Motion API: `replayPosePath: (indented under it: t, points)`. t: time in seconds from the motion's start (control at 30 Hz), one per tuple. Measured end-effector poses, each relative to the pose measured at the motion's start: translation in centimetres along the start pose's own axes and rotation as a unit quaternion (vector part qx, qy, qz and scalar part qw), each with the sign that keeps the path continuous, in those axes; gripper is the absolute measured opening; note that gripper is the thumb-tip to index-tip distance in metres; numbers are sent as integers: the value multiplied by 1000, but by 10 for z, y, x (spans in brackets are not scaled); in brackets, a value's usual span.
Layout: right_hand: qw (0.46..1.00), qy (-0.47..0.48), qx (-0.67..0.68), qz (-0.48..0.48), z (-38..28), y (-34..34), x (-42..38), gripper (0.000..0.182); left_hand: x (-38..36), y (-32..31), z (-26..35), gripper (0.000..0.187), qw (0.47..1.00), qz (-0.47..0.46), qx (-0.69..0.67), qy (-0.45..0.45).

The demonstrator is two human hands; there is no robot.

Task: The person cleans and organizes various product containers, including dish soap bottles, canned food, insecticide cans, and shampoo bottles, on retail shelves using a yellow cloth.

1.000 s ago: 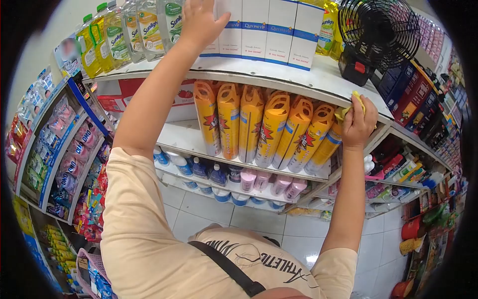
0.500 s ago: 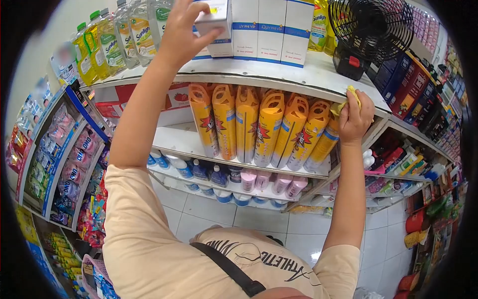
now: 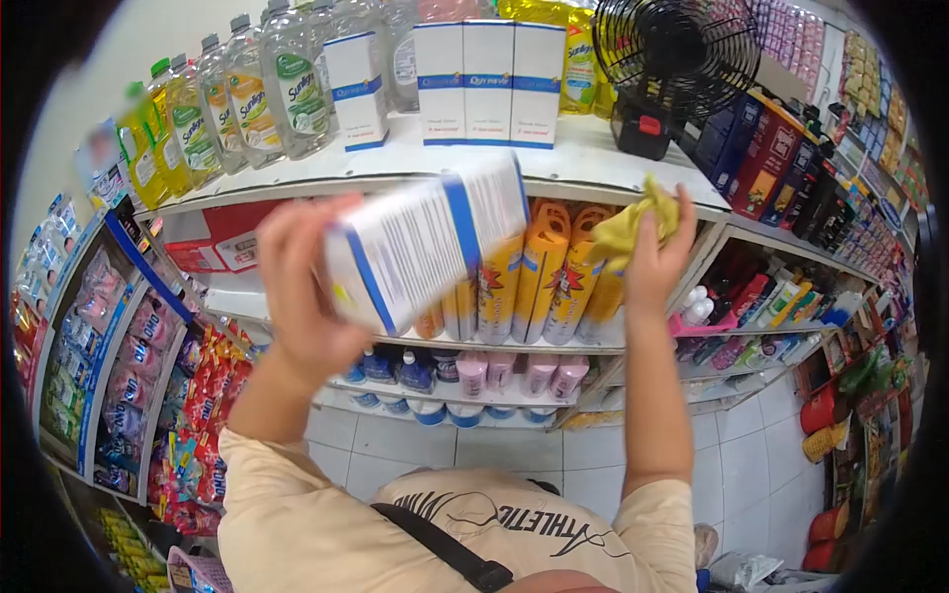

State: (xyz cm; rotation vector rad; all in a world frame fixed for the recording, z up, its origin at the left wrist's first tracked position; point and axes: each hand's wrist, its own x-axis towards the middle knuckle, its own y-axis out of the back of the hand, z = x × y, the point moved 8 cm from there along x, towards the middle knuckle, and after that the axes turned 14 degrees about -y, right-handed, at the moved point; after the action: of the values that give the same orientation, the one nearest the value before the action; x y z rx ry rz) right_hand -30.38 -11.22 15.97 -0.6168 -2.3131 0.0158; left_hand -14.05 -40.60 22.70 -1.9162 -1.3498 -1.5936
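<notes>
My left hand (image 3: 301, 287) is closed round one end of a white box (image 3: 420, 242) with blue bands. The box is tilted in mid-air in front of the shelf, slightly blurred, one printed side facing me. In my right hand (image 3: 657, 267) is a crumpled yellow cloth (image 3: 618, 237), held near the front edge of the white top shelf (image 3: 593, 163). A similar white box (image 3: 357, 94) stands on that shelf, apart from a row of several matching boxes (image 3: 489, 84). Yellow spray cans (image 3: 539, 277) stand below, partly hidden by the held box.
Dish soap bottles (image 3: 297, 89) line the back left of the top shelf. A black fan (image 3: 672, 59) stands at its right end, beside dark boxes (image 3: 756, 148). Lower down are blue bottles (image 3: 415, 371) and pink containers (image 3: 539, 374). Hanging detergent packs (image 3: 213, 405) fill the left side.
My left hand has lifted a white box off the top shelf and brought it down toward me. My right hand has raised the cloth and moved left in view.
</notes>
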Motion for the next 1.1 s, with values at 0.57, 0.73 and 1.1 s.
replayPosePath:
  t: [0.57,0.73,1.1]
  points:
    - [970,33,-58,-234,-60,-21,-109,20,-50,-64,78,52,920,-6,-390,28]
    - [934,115,-47,-336,-104,-29,-136,22,-61,-94,80,50,908,-58,-412,52]
    - [919,84,-71,-378,-103,-17,-132,25,-62,-85,93,36,903,-84,-418,-41]
